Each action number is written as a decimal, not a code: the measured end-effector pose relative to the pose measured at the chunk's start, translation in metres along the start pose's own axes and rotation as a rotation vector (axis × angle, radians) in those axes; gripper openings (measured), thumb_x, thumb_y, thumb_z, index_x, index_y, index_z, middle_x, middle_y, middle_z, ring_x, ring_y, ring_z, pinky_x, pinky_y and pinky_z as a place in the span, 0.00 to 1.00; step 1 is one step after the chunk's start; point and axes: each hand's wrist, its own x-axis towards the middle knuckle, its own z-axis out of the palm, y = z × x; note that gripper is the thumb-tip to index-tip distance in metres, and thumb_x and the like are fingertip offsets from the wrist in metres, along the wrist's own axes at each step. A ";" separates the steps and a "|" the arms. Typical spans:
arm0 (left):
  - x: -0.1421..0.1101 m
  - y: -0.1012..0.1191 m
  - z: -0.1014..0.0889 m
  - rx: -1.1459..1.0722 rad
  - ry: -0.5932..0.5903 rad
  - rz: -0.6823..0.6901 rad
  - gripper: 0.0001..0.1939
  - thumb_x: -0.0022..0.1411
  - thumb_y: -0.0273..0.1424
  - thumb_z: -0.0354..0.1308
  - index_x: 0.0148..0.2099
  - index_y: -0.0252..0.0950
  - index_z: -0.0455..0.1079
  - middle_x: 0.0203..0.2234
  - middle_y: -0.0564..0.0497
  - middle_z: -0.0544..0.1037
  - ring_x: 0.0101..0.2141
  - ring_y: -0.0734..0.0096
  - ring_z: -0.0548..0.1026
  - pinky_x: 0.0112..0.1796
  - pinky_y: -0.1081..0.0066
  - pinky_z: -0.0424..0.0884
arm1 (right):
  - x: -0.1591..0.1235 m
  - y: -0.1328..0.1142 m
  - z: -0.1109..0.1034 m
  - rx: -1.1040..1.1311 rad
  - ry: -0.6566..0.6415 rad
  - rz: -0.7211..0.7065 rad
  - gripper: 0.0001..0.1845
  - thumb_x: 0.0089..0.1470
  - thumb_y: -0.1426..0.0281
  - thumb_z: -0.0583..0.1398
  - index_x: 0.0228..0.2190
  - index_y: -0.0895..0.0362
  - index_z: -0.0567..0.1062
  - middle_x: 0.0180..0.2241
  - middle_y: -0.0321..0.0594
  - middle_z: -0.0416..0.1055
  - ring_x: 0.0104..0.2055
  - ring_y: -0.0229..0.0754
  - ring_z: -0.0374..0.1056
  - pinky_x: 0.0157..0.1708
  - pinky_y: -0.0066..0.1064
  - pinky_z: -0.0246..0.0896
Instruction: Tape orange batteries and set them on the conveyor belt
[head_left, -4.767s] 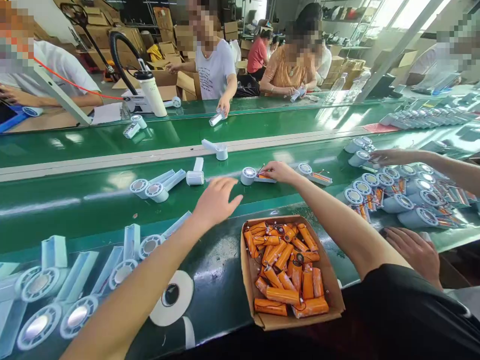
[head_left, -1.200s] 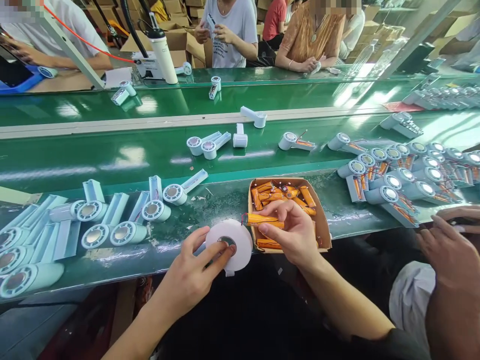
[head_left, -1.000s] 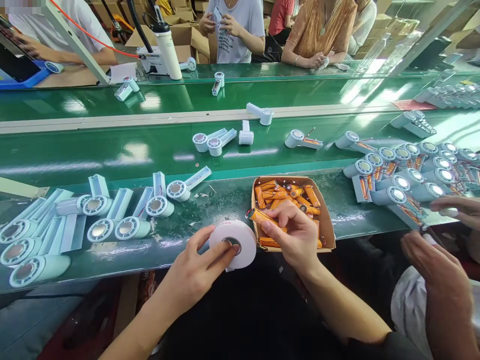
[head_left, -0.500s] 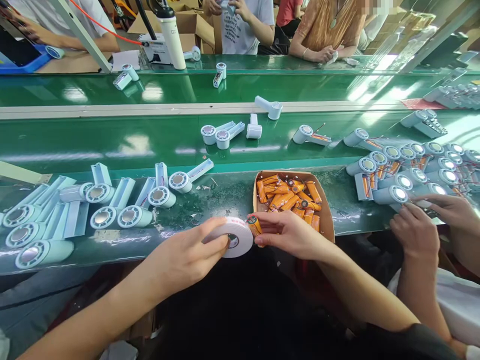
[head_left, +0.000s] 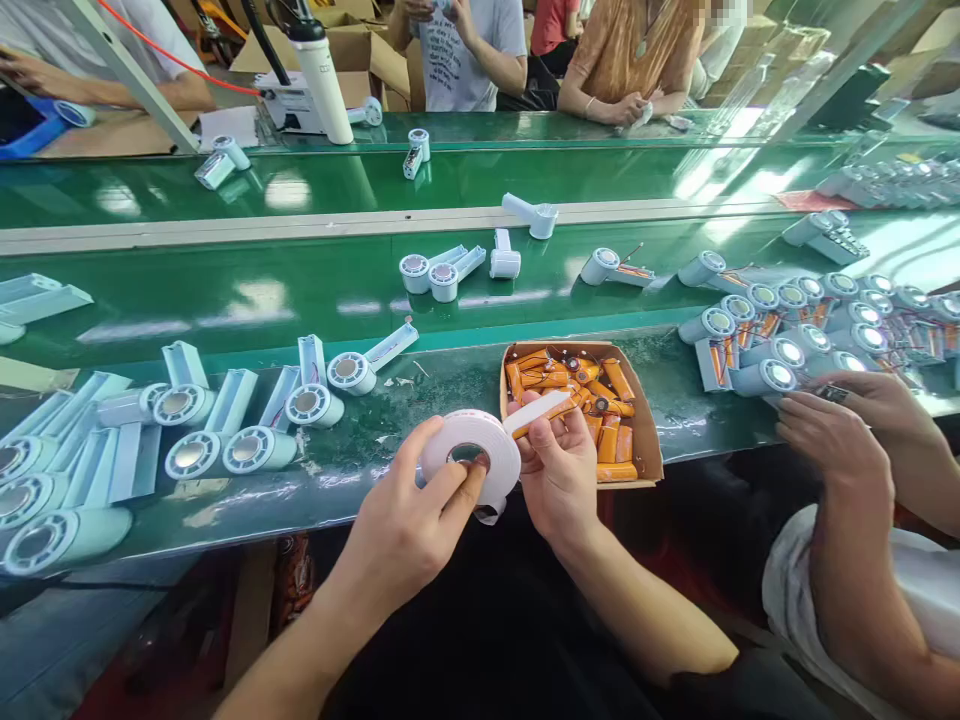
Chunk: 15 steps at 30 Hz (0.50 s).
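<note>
Two things in hand at once: grips a roll of white tape (head_left: 504, 448) in the left hand (head_left: 412, 505), with two fingers reaching into its core and another lying at the rim. Pinches an orange pack (head_left: 568, 409) between thumb and fingers of the right hand (head_left: 564, 485), just beside the roll and in front of a cardboard tray (head_left: 651, 440) heaped with more orange packs (head_left: 555, 380). Along the upper side of the pinched one, a white strip (head_left: 537, 412), close against the roll at one end; cannot tell whether joined to it.

Along the roll's upper rim, faint reddish marks, too weak to read. Across the belts, on a person's T-shirt (head_left: 442, 62), several lines of dark print, too small to read surely. On the tall white bottle (head_left: 327, 90), a tiny dark mark, and on the white box (head_left: 296, 110) beside it, a patch of print, both illegible.

To the left on the bench (head_left: 457, 382), pale blue housings (head_left: 195, 452) with open handles. To the right, a crowded cluster of similar housings (head_left: 780, 352), many with orange and wires in the handles, and next to them a co-worker's hands (head_left: 836, 430) around something small and dark
</note>
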 end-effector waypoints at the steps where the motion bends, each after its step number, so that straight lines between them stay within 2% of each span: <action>1: -0.003 0.006 0.005 -0.016 0.019 -0.022 0.12 0.65 0.20 0.65 0.51 0.33 0.79 0.35 0.47 0.79 0.60 0.35 0.75 0.47 0.52 0.86 | 0.006 -0.008 0.002 -0.012 -0.028 0.017 0.22 0.48 0.62 0.78 0.42 0.50 0.79 0.45 0.40 0.85 0.44 0.45 0.83 0.38 0.31 0.81; 3: -0.015 0.012 0.014 -0.073 -0.011 0.000 0.13 0.66 0.19 0.63 0.52 0.33 0.79 0.35 0.46 0.79 0.60 0.38 0.74 0.46 0.54 0.86 | 0.030 -0.034 0.003 -0.028 -0.079 -0.026 0.20 0.46 0.65 0.79 0.39 0.53 0.81 0.40 0.38 0.85 0.39 0.42 0.82 0.37 0.28 0.80; 5: -0.034 0.007 0.021 -0.132 -0.096 0.032 0.15 0.67 0.17 0.59 0.53 0.34 0.79 0.36 0.45 0.81 0.62 0.43 0.74 0.48 0.57 0.85 | 0.062 -0.067 -0.001 0.005 -0.069 -0.225 0.18 0.45 0.66 0.79 0.36 0.52 0.81 0.37 0.33 0.84 0.39 0.38 0.82 0.39 0.24 0.79; 7: -0.060 -0.011 0.026 -0.148 -0.164 -0.022 0.18 0.66 0.17 0.57 0.54 0.35 0.79 0.40 0.44 0.82 0.63 0.44 0.73 0.50 0.57 0.84 | 0.088 -0.098 -0.012 0.052 -0.009 -0.435 0.17 0.47 0.66 0.78 0.39 0.49 0.81 0.40 0.29 0.84 0.42 0.36 0.82 0.41 0.23 0.79; 9: -0.084 -0.039 0.030 -0.141 -0.183 -0.115 0.19 0.66 0.22 0.59 0.57 0.37 0.78 0.44 0.43 0.83 0.63 0.43 0.72 0.50 0.55 0.83 | 0.099 -0.115 -0.027 -0.008 -0.019 -0.439 0.24 0.47 0.67 0.78 0.45 0.46 0.80 0.42 0.29 0.84 0.41 0.38 0.83 0.39 0.26 0.80; 11: -0.095 -0.068 0.032 -0.155 -0.160 -0.165 0.20 0.68 0.31 0.62 0.60 0.40 0.76 0.49 0.44 0.84 0.64 0.42 0.71 0.50 0.54 0.82 | 0.097 -0.118 -0.044 -0.093 -0.081 -0.327 0.30 0.45 0.67 0.79 0.48 0.45 0.78 0.40 0.32 0.85 0.37 0.42 0.84 0.35 0.30 0.81; 13: -0.083 -0.090 0.034 -0.188 -0.120 -0.181 0.20 0.70 0.37 0.61 0.62 0.43 0.75 0.49 0.46 0.84 0.63 0.47 0.72 0.52 0.54 0.81 | 0.089 -0.113 -0.059 -0.115 -0.130 -0.241 0.30 0.44 0.64 0.80 0.46 0.45 0.76 0.37 0.34 0.85 0.34 0.45 0.84 0.30 0.32 0.81; 15: -0.039 -0.104 0.043 -0.237 -0.094 -0.190 0.17 0.73 0.39 0.58 0.60 0.44 0.76 0.47 0.48 0.85 0.60 0.52 0.75 0.54 0.56 0.79 | 0.085 -0.108 -0.071 -0.090 -0.127 -0.209 0.29 0.43 0.63 0.80 0.42 0.45 0.73 0.36 0.33 0.86 0.32 0.47 0.84 0.29 0.34 0.81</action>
